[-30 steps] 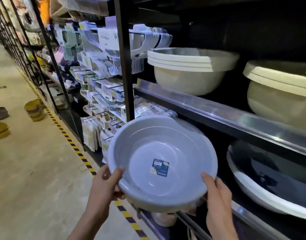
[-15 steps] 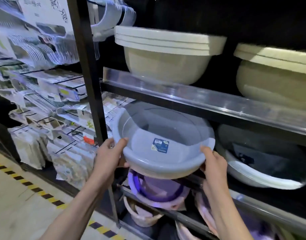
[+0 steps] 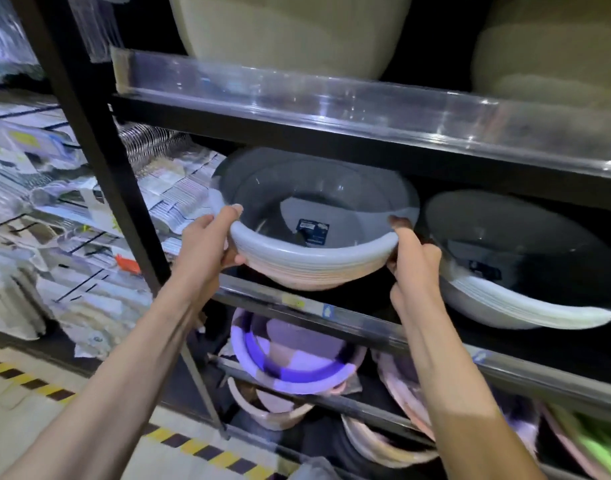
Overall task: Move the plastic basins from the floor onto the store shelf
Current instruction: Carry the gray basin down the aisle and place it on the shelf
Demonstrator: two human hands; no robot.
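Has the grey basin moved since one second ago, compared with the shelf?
Yes. The grey basin, earlier out in front of the shelf edge, now sits in past it, under the upper shelf.

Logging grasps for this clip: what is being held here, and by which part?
The grey plastic basin, by its rim: the left hand grips the left side, the right hand the right side.

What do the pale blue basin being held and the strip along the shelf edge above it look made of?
Pale blue round basin: likely smooth moulded plastic, with a soft sheen and rolled rim. Clear strip on the upper shelf edge: seemingly transparent glossy acrylic, see-through with bright glints.
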